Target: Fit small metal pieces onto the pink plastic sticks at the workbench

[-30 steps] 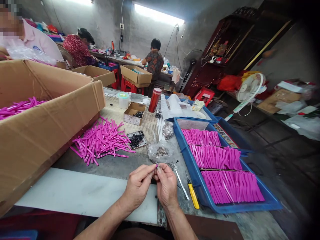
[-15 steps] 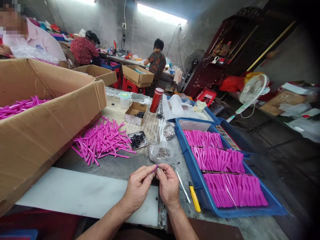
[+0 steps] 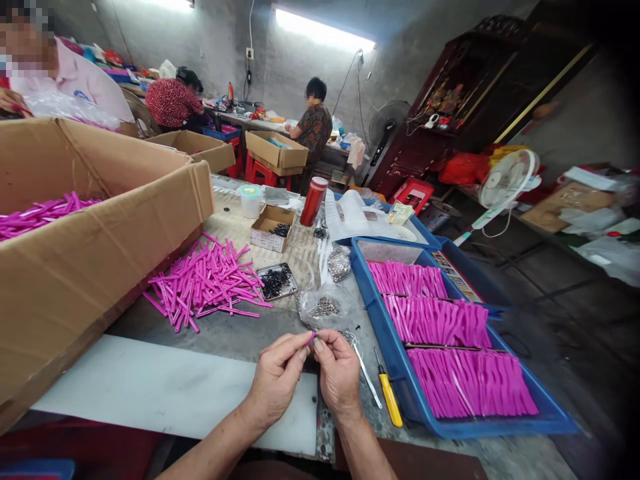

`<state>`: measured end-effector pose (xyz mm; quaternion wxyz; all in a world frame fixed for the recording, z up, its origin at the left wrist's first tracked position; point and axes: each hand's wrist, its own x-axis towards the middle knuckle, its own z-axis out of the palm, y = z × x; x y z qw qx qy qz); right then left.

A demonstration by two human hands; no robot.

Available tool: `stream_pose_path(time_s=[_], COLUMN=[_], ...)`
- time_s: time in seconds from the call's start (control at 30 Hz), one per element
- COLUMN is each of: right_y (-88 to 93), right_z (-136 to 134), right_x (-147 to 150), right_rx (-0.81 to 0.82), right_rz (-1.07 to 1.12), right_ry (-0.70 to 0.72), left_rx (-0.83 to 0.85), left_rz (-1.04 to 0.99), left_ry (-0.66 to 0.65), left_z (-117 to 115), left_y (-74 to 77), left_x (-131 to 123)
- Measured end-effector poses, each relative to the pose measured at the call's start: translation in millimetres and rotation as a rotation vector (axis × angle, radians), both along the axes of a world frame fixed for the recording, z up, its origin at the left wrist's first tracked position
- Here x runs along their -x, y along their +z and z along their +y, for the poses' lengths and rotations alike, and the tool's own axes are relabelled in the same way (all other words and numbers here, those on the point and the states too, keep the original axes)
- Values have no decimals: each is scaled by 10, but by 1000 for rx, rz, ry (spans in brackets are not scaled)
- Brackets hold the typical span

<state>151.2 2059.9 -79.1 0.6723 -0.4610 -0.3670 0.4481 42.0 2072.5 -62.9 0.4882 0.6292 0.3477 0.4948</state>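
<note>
My left hand [image 3: 276, 377] and my right hand [image 3: 338, 375] meet fingertip to fingertip over the table's near edge, both pinched on one small pink plastic piece [image 3: 312, 337]; only its tip shows between the fingers. A heap of loose pink pieces [image 3: 207, 281] lies to the left beyond my hands. To the right, a blue tray [image 3: 380, 319] holds three rows of pink pieces [image 3: 438, 321]. A yellow-handled screwdriver [image 3: 391, 401] and a thin metal tool [image 3: 366, 376] lie beside my right hand.
A big cardboard box [image 3: 95, 233] with pink pieces stands at left. A small metal tray of black parts [image 3: 275, 281], bags of metal bits [image 3: 326, 306], a small carton [image 3: 270, 229], a red flask [image 3: 313, 201] and a cup [image 3: 249, 200] lie farther back. Other people sit at far tables.
My hands stay pinched together on the pink piece. The view has shifted slightly; nothing on the table has moved.
</note>
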Motion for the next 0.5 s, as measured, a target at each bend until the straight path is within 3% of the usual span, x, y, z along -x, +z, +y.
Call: stream_pose_path(time_s=[0.3, 0.5], right_y=[30, 23], right_z=[1, -2], right_x=[22, 16], right_rx=[13, 57], right_rz=[-12, 12], right_ry=[-40, 11], left_rx=[-23, 0], left_rz=[2, -21], left_ry=[21, 26], left_z=[-17, 0], left_y=[22, 23], left_x=[-7, -17])
